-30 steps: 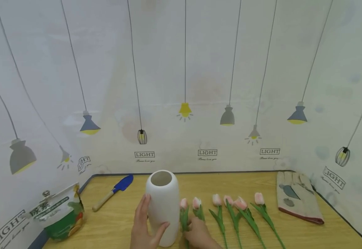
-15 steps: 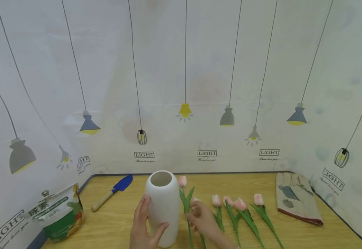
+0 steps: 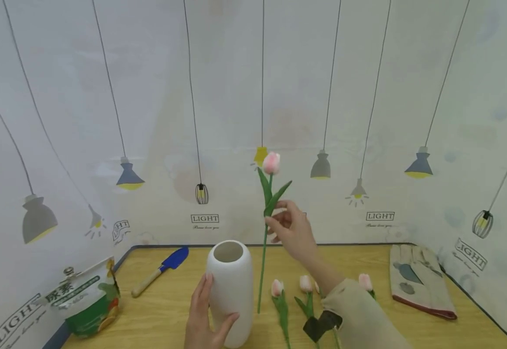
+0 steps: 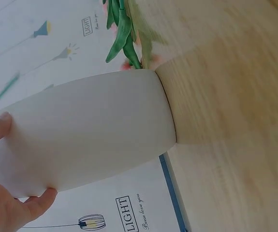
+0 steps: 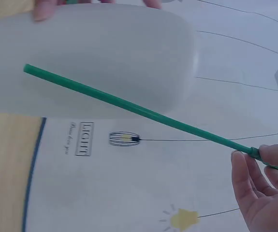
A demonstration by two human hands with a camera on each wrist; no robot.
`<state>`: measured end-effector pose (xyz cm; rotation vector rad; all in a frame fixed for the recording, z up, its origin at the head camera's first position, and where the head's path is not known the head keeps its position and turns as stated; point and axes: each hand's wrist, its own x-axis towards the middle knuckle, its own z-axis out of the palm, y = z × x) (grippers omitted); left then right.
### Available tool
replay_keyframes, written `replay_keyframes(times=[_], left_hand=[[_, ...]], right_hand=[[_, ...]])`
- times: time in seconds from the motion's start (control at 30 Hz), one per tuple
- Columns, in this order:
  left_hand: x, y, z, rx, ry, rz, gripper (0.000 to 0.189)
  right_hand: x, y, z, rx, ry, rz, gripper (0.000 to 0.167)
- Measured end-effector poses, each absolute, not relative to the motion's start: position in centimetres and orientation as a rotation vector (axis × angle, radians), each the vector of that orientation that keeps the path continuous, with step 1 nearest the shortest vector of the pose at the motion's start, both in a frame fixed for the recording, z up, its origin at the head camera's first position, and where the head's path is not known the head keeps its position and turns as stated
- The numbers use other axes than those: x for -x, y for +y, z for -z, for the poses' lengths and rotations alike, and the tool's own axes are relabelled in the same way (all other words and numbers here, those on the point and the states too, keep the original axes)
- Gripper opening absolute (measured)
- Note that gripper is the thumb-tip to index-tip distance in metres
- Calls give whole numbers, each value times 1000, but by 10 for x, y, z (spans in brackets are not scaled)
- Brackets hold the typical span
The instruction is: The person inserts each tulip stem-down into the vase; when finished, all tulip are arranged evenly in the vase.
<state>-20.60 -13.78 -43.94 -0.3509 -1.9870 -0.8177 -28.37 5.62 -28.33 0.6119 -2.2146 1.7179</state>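
A tall white vase point(image 3: 232, 286) stands upright on the wooden table, its round mouth facing up. My left hand point(image 3: 204, 315) grips its lower left side, thumb in front and fingers around the far side; in the left wrist view this hand point(image 4: 8, 193) holds the vase wall. Raised above the table, to the right of the vase mouth, my right hand point(image 3: 292, 230) pinches a pink tulip point(image 3: 272, 164) just under its leaves. The flower points up, and its bare stem point(image 5: 129, 107) hangs down beside the vase, lower end below rim height.
Several more tulips point(image 3: 282, 310) lie right of the vase, partly hidden by my right sleeve point(image 3: 362, 315). Work gloves point(image 3: 419, 281) lie at the back right. A blue trowel point(image 3: 175, 258) and a green-and-white bag point(image 3: 89, 300) are on the left. Printed walls enclose the table.
My right hand has picked the tulip up from the table and raised it upright, well above the other flowers. The left hand and vase have stayed in place.
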Motion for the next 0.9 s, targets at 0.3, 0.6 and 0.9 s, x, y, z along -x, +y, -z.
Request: replay_keyframes(times=[0.3,0.6,0.9], left_hand=[[203,-136,437,293,-2063,895,101],[196,-135,433,185,-2201,963,97],[195,-134,433,182,-2197,964,98]], right_hand=[[280,52,195,-791,-2077,-1506,30],[265,36,173,-861,-1951,-1558,26],[268,21,238,-841,-2168,-1505,24]])
